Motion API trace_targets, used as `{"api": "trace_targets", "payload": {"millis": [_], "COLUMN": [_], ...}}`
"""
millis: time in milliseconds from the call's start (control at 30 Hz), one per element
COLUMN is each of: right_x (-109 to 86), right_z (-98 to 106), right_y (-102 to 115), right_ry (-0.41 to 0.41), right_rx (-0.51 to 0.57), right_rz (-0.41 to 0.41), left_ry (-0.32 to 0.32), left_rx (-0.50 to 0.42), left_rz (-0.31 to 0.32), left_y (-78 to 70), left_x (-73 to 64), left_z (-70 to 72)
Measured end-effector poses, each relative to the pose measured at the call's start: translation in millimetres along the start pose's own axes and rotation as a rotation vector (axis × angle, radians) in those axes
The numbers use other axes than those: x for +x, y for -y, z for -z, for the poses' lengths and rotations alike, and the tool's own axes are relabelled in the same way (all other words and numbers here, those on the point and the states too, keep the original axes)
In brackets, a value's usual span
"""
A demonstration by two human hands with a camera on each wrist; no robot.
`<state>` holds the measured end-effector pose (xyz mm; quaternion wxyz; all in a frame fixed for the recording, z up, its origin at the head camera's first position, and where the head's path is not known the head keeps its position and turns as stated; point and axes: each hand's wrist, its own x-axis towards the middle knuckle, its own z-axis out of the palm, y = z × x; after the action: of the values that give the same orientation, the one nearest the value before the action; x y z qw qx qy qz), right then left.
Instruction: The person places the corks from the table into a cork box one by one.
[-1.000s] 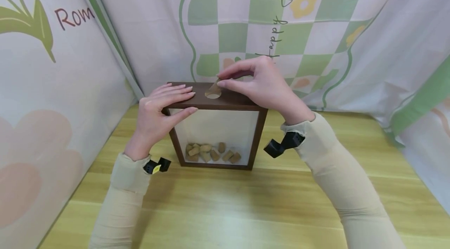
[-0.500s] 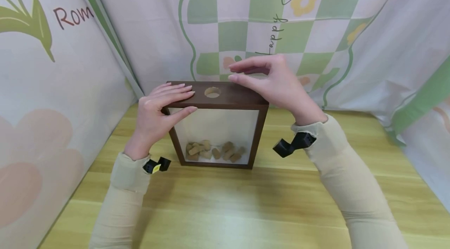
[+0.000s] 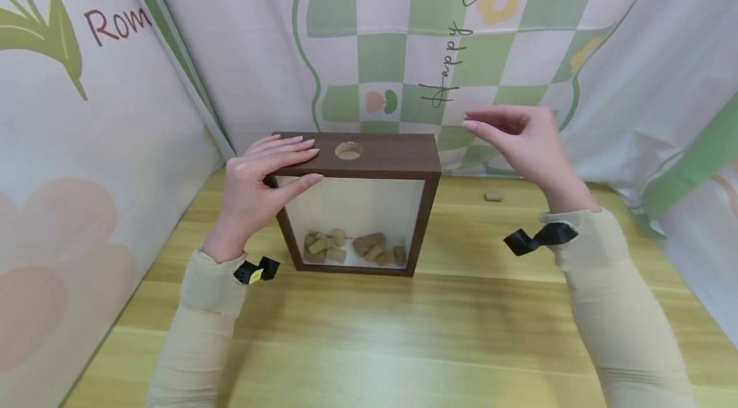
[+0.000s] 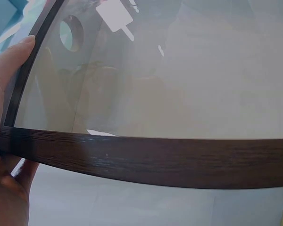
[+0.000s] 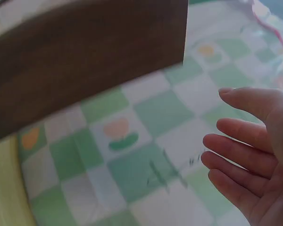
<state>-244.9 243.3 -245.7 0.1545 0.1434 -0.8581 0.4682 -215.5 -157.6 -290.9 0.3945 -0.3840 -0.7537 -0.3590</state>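
A dark brown wooden shadow box (image 3: 380,155) with a clear front stands upright on the table. A round hole (image 3: 348,151) opens in its top panel. Several tan corks (image 3: 375,244) lie in two loose heaps at its bottom. My left hand (image 3: 254,187) rests on the box's top left corner, its straight fingers flat on the top and its thumb (image 4: 14,56) along the front edge. To the right of the box, my right hand (image 3: 527,139) is raised, its fingers extended and nothing between them. A single cork (image 3: 493,196) lies on the table below that hand.
The wood-grain table (image 3: 369,331) runs up to a green and white checked curtain (image 3: 380,56) behind the box. Another printed curtain (image 3: 104,139) hangs along the left side. Small black wrist cameras (image 3: 539,238) sit on both cuffs.
My right hand let go of a cork at the hole and moved right, away from the box. The corks inside shifted, with more on the right. The left hand stayed put.
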Motion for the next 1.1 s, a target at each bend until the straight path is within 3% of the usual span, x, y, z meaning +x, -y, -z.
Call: {"api": "trace_targets", "payload": {"millis": [300, 600, 733, 867, 1100], "right_x": [0.0, -13.6, -26.8, -35.0, -36.3], "right_z": [13, 4, -2, -7, -14], "right_y": [-88, -178, -210, -229, -232], "right_ry": [0.058, 0.165, 0.163, 0.121, 0.075], "right_rx": [-0.178, -0.140, -0.154, -0.150, -0.162], "right_rz": [-0.187, -0.368, -0.424, -0.406, -0.356], "left_ry": [0.005, 0.003, 0.010, 0.015, 0.004], "left_rx": [-0.009, -0.012, -0.005, -0.007, -0.007], "left_rz": [0.015, 0.021, 0.018, 0.020, 0.017], "left_y": [-1.3, -0.7, -0.5, -1.4, -0.6], "left_x": [0.2, 0.0, 0.0, -0.2, -0.2], "left_z": [0.7, 0.0, 0.1, -0.2, -0.5]}}
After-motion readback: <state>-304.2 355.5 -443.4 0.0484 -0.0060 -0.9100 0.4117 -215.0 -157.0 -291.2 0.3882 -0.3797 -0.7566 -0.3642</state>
